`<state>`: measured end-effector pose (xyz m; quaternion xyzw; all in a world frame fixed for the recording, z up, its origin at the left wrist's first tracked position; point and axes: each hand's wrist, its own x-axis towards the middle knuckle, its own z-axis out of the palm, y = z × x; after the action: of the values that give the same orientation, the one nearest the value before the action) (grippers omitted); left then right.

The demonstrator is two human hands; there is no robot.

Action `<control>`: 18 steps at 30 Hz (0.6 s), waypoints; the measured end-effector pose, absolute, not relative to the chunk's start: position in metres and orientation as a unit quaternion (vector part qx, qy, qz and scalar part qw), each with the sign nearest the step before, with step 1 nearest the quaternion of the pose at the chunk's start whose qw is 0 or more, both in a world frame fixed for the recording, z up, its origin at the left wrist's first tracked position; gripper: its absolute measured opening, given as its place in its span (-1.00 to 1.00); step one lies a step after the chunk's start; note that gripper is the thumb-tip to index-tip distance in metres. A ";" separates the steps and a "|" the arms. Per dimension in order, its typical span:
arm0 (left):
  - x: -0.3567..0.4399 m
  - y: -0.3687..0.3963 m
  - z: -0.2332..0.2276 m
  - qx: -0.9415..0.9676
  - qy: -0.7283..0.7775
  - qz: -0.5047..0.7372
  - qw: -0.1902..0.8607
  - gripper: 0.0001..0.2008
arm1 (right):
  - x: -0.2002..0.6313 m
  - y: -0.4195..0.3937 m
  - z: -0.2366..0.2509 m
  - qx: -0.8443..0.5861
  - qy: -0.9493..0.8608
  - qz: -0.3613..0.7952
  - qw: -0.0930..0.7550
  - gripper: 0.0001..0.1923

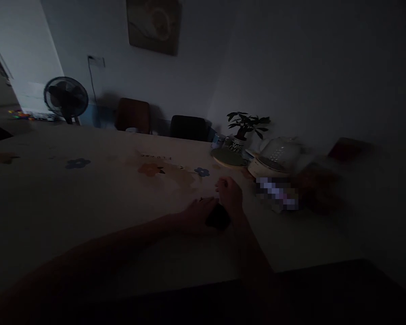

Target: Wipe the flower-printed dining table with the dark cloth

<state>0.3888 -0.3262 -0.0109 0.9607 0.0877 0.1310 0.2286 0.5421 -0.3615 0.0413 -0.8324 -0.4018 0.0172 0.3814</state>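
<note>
Both hands, left hand [198, 214] and right hand [229, 194], are meeting over a small dark object [218, 217] left of the white appliance [277, 158]; finger state unreadable. Dim light is risking a fumbled grip.

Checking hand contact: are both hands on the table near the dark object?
Yes, the left hand and right hand rest on the table, meeting at the dark object.

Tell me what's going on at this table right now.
In dim light, a person's left hand and right hand meet over a small dark object on the cream flower-print tablecloth; what it is cannot be told. Beyond stand a small green potted plant and a white domed appliance.
</note>
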 end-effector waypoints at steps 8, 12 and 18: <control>0.236 -0.358 -0.038 0.972 0.001 0.233 -0.043 -0.36 | 0.522 -0.398 0.039 -0.779 -0.618 0.056 0.093 -0.57; 0.179 -0.350 -0.049 0.956 0.058 0.283 -0.052 -0.28 | 0.516 -0.428 0.016 -0.741 -0.668 0.057 0.037 -0.51; 0.148 -0.327 -0.064 0.929 0.170 0.321 0.068 -0.22 | 0.528 -0.403 -0.006 -0.716 -0.694 0.000 -0.083 -0.56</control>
<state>0.1478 -0.3274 -0.0639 0.9294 0.1700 0.3205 0.0676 0.5280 -0.4032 -0.0058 -0.7156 -0.6936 0.0002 -0.0828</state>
